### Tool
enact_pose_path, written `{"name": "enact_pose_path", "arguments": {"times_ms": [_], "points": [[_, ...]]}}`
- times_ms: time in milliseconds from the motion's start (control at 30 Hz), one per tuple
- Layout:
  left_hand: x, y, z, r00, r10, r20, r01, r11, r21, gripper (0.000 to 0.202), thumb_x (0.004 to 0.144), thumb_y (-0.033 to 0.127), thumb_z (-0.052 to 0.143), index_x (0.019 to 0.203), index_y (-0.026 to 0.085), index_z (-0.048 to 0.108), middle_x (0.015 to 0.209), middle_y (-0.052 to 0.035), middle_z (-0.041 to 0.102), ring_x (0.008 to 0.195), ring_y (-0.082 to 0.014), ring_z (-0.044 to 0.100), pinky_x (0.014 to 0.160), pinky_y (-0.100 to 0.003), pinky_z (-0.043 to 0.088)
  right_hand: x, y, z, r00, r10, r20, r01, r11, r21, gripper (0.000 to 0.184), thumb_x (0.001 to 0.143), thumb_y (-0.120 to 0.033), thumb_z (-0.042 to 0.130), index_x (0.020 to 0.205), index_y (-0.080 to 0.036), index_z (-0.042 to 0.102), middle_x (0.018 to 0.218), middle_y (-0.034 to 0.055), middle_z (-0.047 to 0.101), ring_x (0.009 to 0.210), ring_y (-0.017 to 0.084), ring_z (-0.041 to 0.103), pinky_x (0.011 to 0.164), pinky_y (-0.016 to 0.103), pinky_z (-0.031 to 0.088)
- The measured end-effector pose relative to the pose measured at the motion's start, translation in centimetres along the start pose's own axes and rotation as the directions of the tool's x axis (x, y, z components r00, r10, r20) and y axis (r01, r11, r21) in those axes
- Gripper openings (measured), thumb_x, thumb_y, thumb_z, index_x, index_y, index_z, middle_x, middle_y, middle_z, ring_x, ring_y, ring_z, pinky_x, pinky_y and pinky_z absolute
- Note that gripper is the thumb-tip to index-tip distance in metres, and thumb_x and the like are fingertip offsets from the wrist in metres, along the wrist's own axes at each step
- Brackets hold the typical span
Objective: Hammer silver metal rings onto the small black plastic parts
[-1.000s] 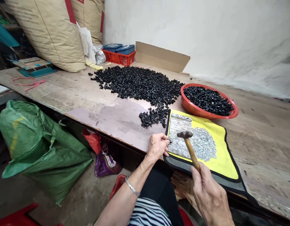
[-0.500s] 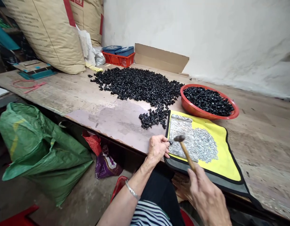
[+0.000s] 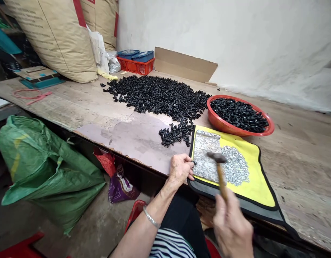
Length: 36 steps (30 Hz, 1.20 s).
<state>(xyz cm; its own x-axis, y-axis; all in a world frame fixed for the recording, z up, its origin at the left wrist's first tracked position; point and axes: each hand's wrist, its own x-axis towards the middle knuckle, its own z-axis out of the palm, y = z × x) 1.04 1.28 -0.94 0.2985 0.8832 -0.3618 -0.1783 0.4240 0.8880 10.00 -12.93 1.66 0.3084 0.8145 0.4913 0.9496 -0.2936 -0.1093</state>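
The person's left hand (image 3: 180,170) is pinching a small black piece (image 3: 194,162) between the fingers, right at the left edge of a metal plate (image 3: 205,157). The right hand (image 3: 231,229) is gripping the wooden handle of a small hammer (image 3: 221,175) tightly. The hammer is blurry, and its head is over the plate, but nobody can tell if it is touching. The plate is lying on a yellow mat (image 3: 258,186) beside a pile of silver bits (image 3: 235,165). Past the mat, a big heap of black pieces (image 3: 157,96) is lying on the table (image 3: 302,168), and more black pieces are filling a red bowl (image 3: 216,122). A green sack (image 3: 44,168) is sitting on the floor.
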Motion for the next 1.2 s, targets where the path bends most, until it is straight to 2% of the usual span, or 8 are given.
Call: {"name": "enact_pose_path", "arguments": {"times_ms": [267, 467, 600, 700, 767, 967, 1067, 1200], "points": [[-0.2, 0.3, 0.1, 0.999, -0.029, -0.013, 0.029, 1.000, 0.009, 0.011, 0.063, 0.007, 0.055, 0.056, 0.014, 0.050, 0.033, 0.0062, 0.046, 0.025, -0.0084, 0.045, 0.027, -0.017, 0.041, -0.4, -0.6, 0.3, 0.998, -0.006, -0.069, 0.005, 1.000, -0.019, 0.038, 0.090, -0.030, 0.041, 0.112, -0.007, 0.060, 0.085, 0.0147, 0.071, 0.055, 0.019, 0.065, 0.047, 0.025, 0.044], [-0.2, 0.4, 0.1, 1.000, -0.016, -0.025, 0.016, 1.000, 0.002, 0.011, 0.063, 0.010, 0.057, 0.056, 0.014, 0.050, 0.034, 0.0061, 0.046, 0.026, -0.0085, 0.045, 0.028, -0.019, 0.042, -0.1, 1.0, 1.4, 0.955, 0.108, 0.277, -0.162, 0.971, 0.178, 0.042, 0.084, -0.040, 0.045, 0.114, -0.014, 0.062, 0.066, 0.0083, 0.067, 0.046, 0.018, 0.059, 0.041, 0.025, 0.040], [-1.1, 0.8, -0.5, 0.999, 0.047, 0.002, -0.047, 0.994, -0.097, 0.011, 0.061, 0.016, 0.062, 0.060, 0.013, 0.052, 0.038, 0.0049, 0.051, 0.029, -0.0088, 0.048, 0.029, -0.018, 0.042, 2.1, 1.2, 1.1, 0.752, 0.357, 0.554, -0.653, 0.514, 0.556, 0.060, 0.075, -0.048, 0.054, 0.127, -0.017, 0.049, 0.057, -0.0013, 0.057, 0.042, 0.013, 0.049, 0.037, 0.023, 0.039], [-2.2, 1.3, -1.2, 0.990, 0.114, 0.087, -0.092, 0.971, -0.222, 0.016, 0.060, 0.022, 0.066, 0.064, 0.012, 0.054, 0.040, 0.0035, 0.054, 0.030, -0.0097, 0.049, 0.031, -0.021, 0.045, 3.5, 1.0, 1.3, 0.641, 0.309, 0.703, -0.763, 0.151, 0.629, 0.079, 0.070, -0.046, 0.059, 0.139, -0.019, 0.032, 0.057, -0.0057, 0.055, 0.039, 0.011, 0.043, 0.034, 0.023, 0.038], [-3.0, 1.6, -1.7, 0.979, 0.143, 0.142, -0.099, 0.956, -0.277, 0.019, 0.059, 0.024, 0.068, 0.065, 0.012, 0.054, 0.041, 0.0028, 0.055, 0.030, -0.0103, 0.049, 0.031, -0.024, 0.047, 4.1, 1.3, 1.5, 0.653, 0.300, 0.695, -0.756, 0.208, 0.621, 0.077, 0.071, -0.045, 0.058, 0.139, -0.018, 0.032, 0.056, -0.0052, 0.055, 0.040, 0.012, 0.045, 0.036, 0.026, 0.042], [-4.3, 2.1, -2.0, 0.966, 0.152, 0.208, -0.083, 0.948, -0.307, 0.025, 0.058, 0.028, 0.072, 0.067, 0.012, 0.055, 0.043, 0.0020, 0.057, 0.031, -0.0115, 0.051, 0.031, -0.024, 0.047, 5.3, 1.7, -0.3, 0.887, 0.282, 0.365, -0.437, 0.765, 0.473, 0.030, 0.069, -0.041, 0.056, 0.087, -0.021, 0.070, 0.081, 0.0094, 0.067, 0.074, 0.023, 0.061, 0.065, 0.035, 0.047], [-4.5, 2.2, -1.9, 0.960, 0.159, 0.231, -0.083, 0.948, -0.307, 0.026, 0.059, 0.029, 0.073, 0.068, 0.012, 0.056, 0.046, 0.0017, 0.058, 0.032, -0.0105, 0.051, 0.032, -0.025, 0.048, 5.9, 0.2, -1.2, 0.902, 0.230, 0.367, -0.410, 0.724, 0.554, 0.030, 0.072, -0.043, 0.054, 0.081, -0.018, 0.070, 0.079, 0.0093, 0.067, 0.074, 0.022, 0.061, 0.070, 0.036, 0.047], [-4.7, 2.4, -1.8, 0.957, 0.154, 0.246, -0.084, 0.958, -0.273, 0.023, 0.060, 0.028, 0.072, 0.068, 0.012, 0.057, 0.044, 0.0018, 0.057, 0.033, -0.0101, 0.050, 0.033, -0.024, 0.049, 6.4, -1.7, -0.7, 0.771, 0.048, 0.635, -0.606, 0.361, 0.709, 0.036, 0.074, -0.045, 0.059, 0.093, -0.015, 0.065, 0.068, 0.0036, 0.065, 0.051, 0.013, 0.054, 0.055, 0.029, 0.044]]}}
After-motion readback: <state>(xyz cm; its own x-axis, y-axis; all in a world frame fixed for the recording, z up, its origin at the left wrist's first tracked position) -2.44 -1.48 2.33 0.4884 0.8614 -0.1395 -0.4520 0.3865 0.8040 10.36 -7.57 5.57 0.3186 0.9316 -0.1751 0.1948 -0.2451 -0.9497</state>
